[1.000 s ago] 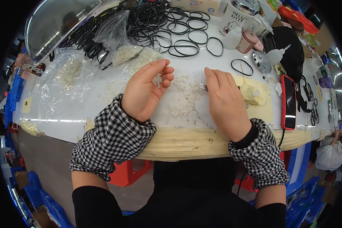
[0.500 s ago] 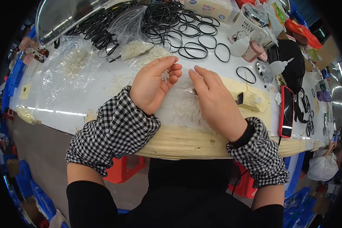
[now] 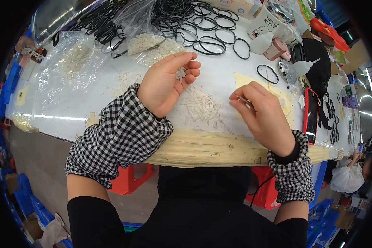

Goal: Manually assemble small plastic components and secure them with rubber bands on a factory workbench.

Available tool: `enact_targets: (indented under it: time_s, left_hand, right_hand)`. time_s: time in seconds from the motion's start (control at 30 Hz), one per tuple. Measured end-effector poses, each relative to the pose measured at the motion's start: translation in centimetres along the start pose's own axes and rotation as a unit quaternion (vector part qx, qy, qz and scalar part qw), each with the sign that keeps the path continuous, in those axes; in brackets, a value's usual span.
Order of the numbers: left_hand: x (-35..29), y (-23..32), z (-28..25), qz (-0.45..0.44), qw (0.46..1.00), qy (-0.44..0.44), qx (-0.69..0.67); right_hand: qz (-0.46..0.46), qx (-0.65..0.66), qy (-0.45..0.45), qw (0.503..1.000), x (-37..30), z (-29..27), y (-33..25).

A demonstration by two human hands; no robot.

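My left hand is curled above the table with several small white strip-like pieces held between palm and fingers. Just right of it, on the tabletop, lies a loose pile of similar white pieces. My right hand, to the right of the pile, pinches a thin greyish rod-like tool between thumb and fingers; most of it is hidden in the hand. Beneath and behind this hand is a yellow sheet, with a black elastic loop at its upper part.
Black loops and cords cover the far side. Clear bags of white pieces lie at back and left. A red-cased phone, a squeeze bottle and a pink jar stand right. Padded front edge runs nearest me.
My right hand has moved right, away from the left hand, uncovering the white pile and covering part of the yellow sheet. The left hand stays nearly in place, still curled.
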State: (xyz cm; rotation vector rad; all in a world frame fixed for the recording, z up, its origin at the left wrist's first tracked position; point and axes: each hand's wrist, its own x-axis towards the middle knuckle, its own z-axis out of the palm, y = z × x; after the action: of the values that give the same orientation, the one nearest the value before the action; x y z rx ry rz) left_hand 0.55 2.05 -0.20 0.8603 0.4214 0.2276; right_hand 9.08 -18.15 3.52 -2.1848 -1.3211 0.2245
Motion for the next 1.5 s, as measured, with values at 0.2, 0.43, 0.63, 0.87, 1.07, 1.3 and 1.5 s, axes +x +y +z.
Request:
enact_targets:
  time_s: [0.2, 0.43, 0.63, 0.87, 1.07, 1.3, 1.5]
  left_hand:
    - [0.0, -0.2, 0.0, -0.020, 1.000, -0.019, 0.002]
    - [-0.2, -0.1, 0.2, -0.054, 0.995, -0.064, 0.045]
    - [-1.2, -0.6, 1.1, -0.143, 0.973, -0.155, 0.092]
    - [-1.0, -1.1, 0.6, -0.175, 0.954, -0.244, -0.008]
    - [-1.2, -1.2, 0.6, -0.140, 0.964, -0.223, 0.042]
    - [-1.2, -1.2, 1.3, -0.106, 0.974, -0.170, 0.106]
    - [-1.1, -1.3, 0.9, -0.070, 0.975, -0.207, 0.045]
  right_hand:
    - [0.000, 0.048, -0.088, 0.995, 0.0, 1.3, 1.0]
    - [-0.030, -0.018, -0.071, 0.997, 1.3, 2.2, 1.0]
    - [-0.002, 0.156, 0.065, 0.986, 1.5, 1.6, -0.3]
    - [-0.009, 0.227, 0.107, 0.968, 1.3, 1.9, -0.3]
    - [0.016, 0.241, 0.095, 0.966, 1.2, 1.5, -0.5]
    - [-0.087, 0.108, 0.149, 0.979, 1.1, 1.8, -0.4]
    - [-0.044, 0.116, 0.095, 0.988, 0.8, 0.5, -0.4]
